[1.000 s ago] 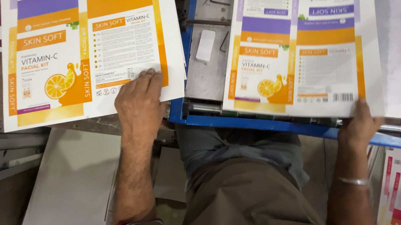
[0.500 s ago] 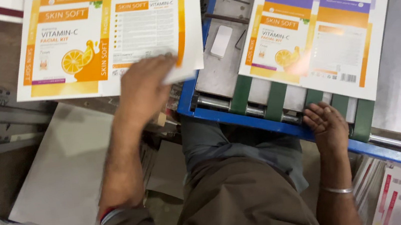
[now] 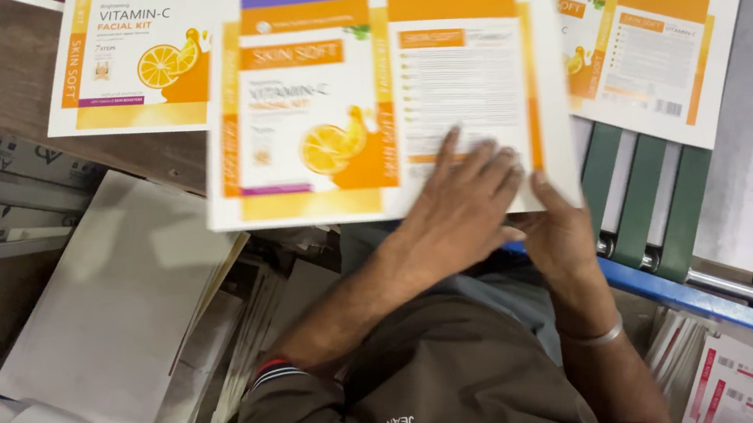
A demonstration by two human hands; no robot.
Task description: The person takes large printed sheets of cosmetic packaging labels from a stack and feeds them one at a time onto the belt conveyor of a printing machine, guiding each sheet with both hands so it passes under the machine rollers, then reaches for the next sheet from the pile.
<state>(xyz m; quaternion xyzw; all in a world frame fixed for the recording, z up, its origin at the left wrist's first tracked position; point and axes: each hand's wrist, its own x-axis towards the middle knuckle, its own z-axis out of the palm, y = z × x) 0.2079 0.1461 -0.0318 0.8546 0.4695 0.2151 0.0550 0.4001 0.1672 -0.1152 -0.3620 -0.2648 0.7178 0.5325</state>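
Sheet-moving step: left hand [image 3: 462,216] lies flat on the sheet [image 3: 364,99], right hand [image 3: 561,236] fingers pinch its five-o'clock corner; next needs square placement

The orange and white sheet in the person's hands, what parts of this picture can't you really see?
- Printed sheet, head view: top cut off by the frame edge; motion-blurred.
- Right hand: fingers hidden under the sheet, so its grip is unclear.
- Left hand: lies flat on the sheet, hiding the print beneath.
- Green belts: upper ends covered by another printed sheet.
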